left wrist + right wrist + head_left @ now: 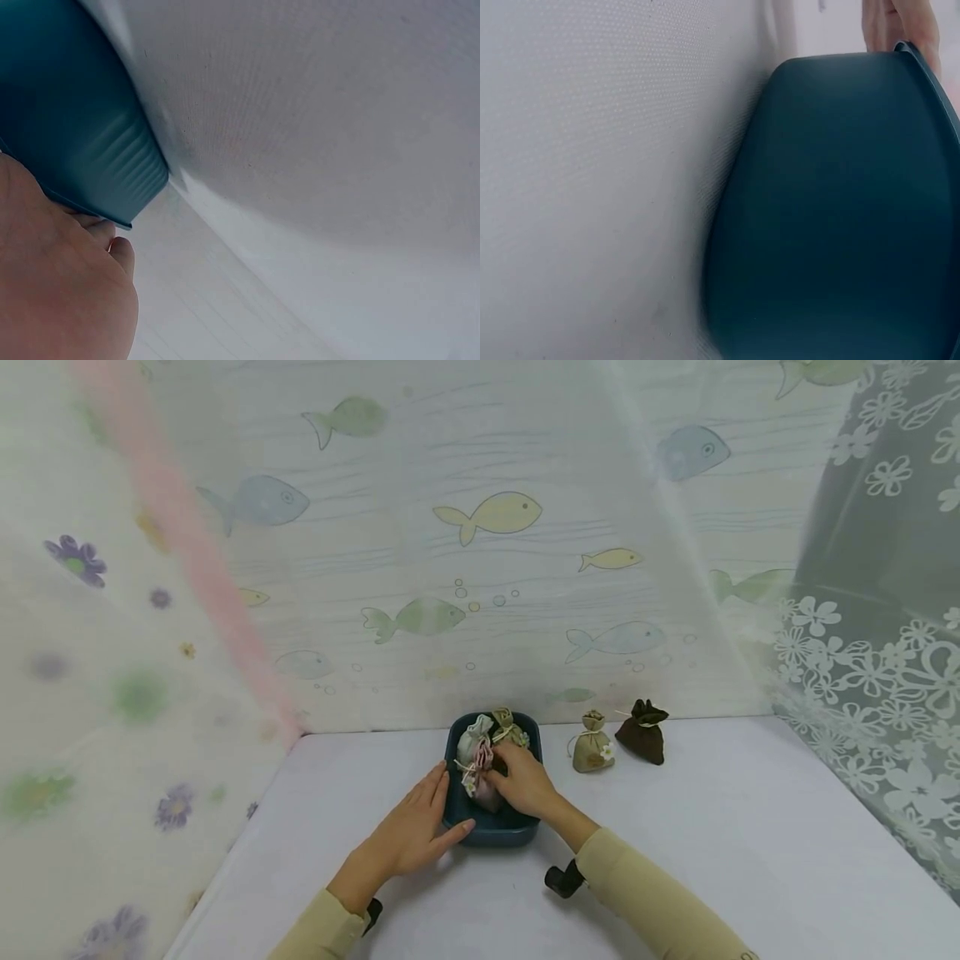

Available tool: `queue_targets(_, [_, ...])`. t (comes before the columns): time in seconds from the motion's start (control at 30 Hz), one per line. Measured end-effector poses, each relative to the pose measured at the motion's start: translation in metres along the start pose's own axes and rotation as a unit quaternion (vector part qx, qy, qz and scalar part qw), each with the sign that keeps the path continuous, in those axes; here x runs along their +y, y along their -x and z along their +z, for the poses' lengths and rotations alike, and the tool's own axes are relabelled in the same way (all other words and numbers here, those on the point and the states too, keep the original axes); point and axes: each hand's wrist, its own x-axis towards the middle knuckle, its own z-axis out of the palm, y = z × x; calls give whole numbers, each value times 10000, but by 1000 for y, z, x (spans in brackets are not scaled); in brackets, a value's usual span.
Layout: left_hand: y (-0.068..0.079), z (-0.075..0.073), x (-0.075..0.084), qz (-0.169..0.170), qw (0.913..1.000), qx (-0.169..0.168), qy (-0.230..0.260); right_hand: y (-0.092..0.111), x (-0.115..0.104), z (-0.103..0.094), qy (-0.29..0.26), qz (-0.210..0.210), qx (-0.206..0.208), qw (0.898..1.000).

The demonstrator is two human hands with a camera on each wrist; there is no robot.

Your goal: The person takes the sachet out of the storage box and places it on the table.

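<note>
A dark blue plastic bin (491, 838) stands on the table with several small drawstring pouches in it. My right hand (531, 787) reaches over its right side and pinches a pink pouch (487, 797) near the gathered neck. Behind that pouch lie a pale grey pouch (471, 745) and a tan pouch (507, 725), partly covered. My left hand (401, 837) rests against the bin's left side, fingers straight along the wall and thumb at the near rim. In the left wrist view, fingertips touch the rim of the bin (82, 127). The right wrist view shows only the bin's outer wall (832, 202) and the left hand's fingers (900, 26).
To the right of the bin, a beige pouch (592, 752) with a white flower stands upright. Beside it a dark brown pouch (642, 737) leans. The white table (720, 827) meets a fish-patterned curtain (495, 643) at the back, with more curtains on both sides.
</note>
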Motion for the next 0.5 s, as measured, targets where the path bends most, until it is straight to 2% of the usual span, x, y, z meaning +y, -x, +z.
queue_targets(0.27, [1,0,2,26,10000,73,39,2,-3,-9,-886,-314,381,9948])
queue_targets(0.5, [1,-1,2,-6,10000,39,38,10,-11,-35,-1206,-389,369,9912])
